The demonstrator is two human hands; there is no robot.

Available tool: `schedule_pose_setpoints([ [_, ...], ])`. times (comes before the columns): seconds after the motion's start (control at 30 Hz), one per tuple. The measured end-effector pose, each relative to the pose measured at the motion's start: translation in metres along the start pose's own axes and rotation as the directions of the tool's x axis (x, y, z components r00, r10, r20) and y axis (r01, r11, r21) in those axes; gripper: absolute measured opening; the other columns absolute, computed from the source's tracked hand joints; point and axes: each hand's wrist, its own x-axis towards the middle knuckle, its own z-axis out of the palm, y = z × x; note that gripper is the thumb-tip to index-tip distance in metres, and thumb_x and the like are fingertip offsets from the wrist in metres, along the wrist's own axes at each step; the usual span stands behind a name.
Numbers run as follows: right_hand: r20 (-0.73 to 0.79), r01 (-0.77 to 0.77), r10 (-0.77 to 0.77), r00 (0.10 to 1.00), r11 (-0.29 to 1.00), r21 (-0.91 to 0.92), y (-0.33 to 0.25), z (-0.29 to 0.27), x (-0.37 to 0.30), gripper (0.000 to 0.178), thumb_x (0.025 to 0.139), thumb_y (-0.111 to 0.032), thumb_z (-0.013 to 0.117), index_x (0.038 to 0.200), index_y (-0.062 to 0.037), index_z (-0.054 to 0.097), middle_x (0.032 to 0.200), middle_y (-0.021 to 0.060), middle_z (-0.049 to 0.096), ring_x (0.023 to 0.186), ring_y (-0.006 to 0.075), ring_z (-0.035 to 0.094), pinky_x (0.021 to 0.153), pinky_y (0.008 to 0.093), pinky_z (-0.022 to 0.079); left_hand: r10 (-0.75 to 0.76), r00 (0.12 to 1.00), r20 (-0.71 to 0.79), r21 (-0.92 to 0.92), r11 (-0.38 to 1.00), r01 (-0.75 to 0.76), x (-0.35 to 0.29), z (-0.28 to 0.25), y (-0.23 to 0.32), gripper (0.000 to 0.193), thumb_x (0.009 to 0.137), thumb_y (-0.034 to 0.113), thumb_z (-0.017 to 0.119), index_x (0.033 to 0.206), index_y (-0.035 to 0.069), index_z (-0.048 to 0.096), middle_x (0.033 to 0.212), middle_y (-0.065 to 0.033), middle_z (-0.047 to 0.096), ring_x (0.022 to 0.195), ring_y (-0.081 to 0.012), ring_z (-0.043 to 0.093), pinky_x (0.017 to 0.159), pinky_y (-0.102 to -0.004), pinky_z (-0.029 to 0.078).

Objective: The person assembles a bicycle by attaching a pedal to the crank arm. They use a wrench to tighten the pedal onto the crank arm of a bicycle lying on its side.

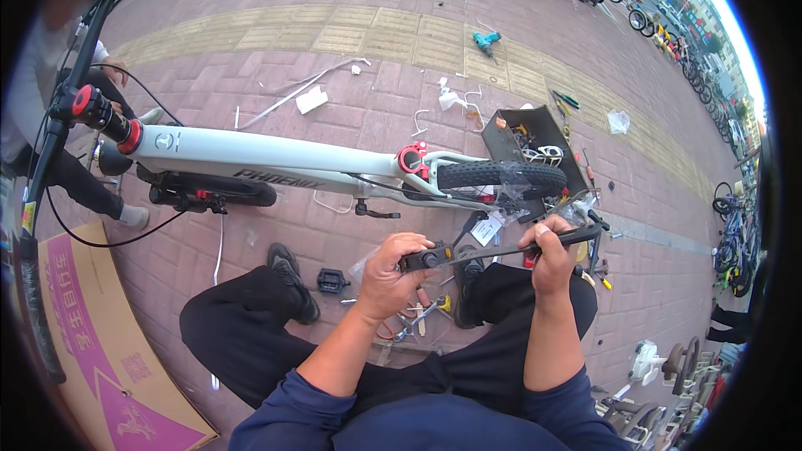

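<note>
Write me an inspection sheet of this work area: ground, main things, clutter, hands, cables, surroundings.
Surface: reddish brick pavement, crossed by a yellowish strip.
Job's things: pale bicycle frame with red fittings; black block-like part, perhaps a pedal; dark bar reaching it, joint unclear.
Clutter: dark toolbox with assorted items, teal drill, white block, loose black pedal.
Hands: left hand grips the block-like part; right hand grips the bar.
Cables: black cables loop from the handlebar.
Surroundings: another person at left, printed cardboard, parked bicycles at right.
</note>
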Motion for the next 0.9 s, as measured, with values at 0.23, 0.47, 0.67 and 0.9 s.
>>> schedule_pose_setpoints([
  [0.23,0.014,0.001,0.000,1.000,1.000,-0.013,0.003,0.001,-0.001,0.023,0.092,-0.018,0.062,0.073,-0.0057,0.057,0.069,0.0065,0.068,0.058,0.0070,0.053,0.055,0.0227,0.042,-0.188,0.982,-0.002,-0.189,0.965,0.184,-0.003,0.004,0.010,0.035,0.081,0.000,0.083,0.110,0.005,0.063,0.115,-0.0112,0.069,0.095,-0.0202,0.069,0.083,-0.0343,0.057],
  [0.47,-0.004,-0.005,0.005,1.000,0.997,-0.071,-0.004,0.003,-0.004,0.023,0.092,-0.018,0.062,0.074,-0.0054,0.058,0.069,0.0061,0.067,0.059,0.0072,0.053,0.056,0.0239,0.042,-0.418,0.908,-0.015,0.026,0.908,0.418,-0.008,0.001,-0.015,0.033,0.082,0.011,0.084,0.110,0.004,0.067,0.101,-0.0099,0.073,0.088,-0.0167,0.069,0.080,-0.0331,0.057],
  [0.67,0.030,0.002,0.002,1.000,0.992,-0.126,0.000,0.015,0.000,0.024,0.093,-0.018,0.060,0.073,-0.0057,0.059,0.069,0.0045,0.066,0.059,0.0072,0.051,0.057,0.0242,0.041,-0.845,0.532,-0.044,0.527,0.433,0.731,-0.087,-0.029,-0.159,0.045,0.078,0.030,0.086,0.110,0.001,0.074,0.099,-0.0192,0.075,0.095,-0.0287,0.073,0.084,-0.0398,0.056],
  [0.9,0.061,-0.083,0.095,0.994,0.981,-0.177,0.008,0.023,0.001,0.021,0.091,-0.020,0.062,0.076,-0.0055,0.057,0.071,0.0068,0.066,0.062,0.0085,0.053,0.060,0.0251,0.042,-0.834,0.338,-0.436,0.724,-0.102,0.682,-0.149,-0.072,-0.247,0.033,0.093,0.028,0.066,0.118,0.007,0.072,0.133,-0.0203,0.063,0.123,-0.0371,0.061,0.101,-0.0476,0.051],
])
